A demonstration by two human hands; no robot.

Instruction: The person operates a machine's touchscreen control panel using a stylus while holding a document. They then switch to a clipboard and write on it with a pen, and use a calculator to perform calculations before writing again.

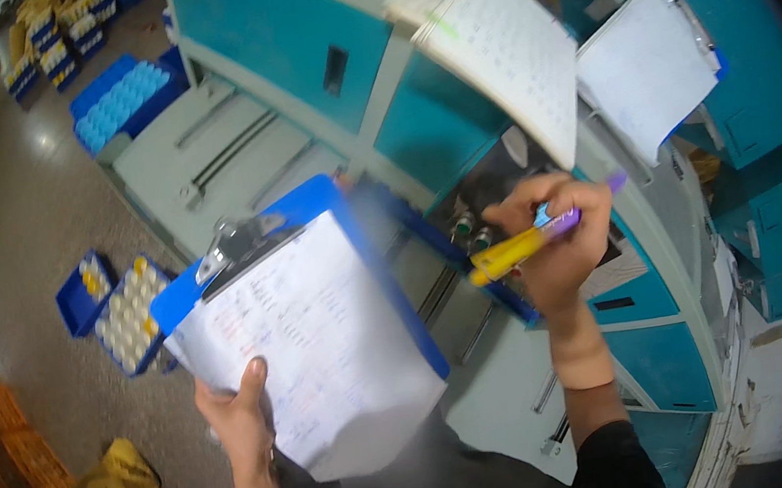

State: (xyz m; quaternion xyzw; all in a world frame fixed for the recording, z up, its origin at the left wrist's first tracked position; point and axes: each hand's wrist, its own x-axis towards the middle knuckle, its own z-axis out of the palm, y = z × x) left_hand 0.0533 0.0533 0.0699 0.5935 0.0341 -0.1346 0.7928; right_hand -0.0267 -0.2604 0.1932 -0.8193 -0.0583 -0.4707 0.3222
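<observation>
Left hand (242, 426) grip closed on blue plastic clipboard (293, 286) at centre frame, right hand (558, 237) grip closed around yellow-and-purple pen (529, 243).

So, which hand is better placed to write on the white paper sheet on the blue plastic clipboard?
Probably the right hand: it already grips the yellow and purple pens, just right of the white paper sheet. The left hand is occupied supporting the blue plastic clipboard from below.

Tilted blue clipboard (312, 284), yellow-purple pen (529, 241)
</observation>
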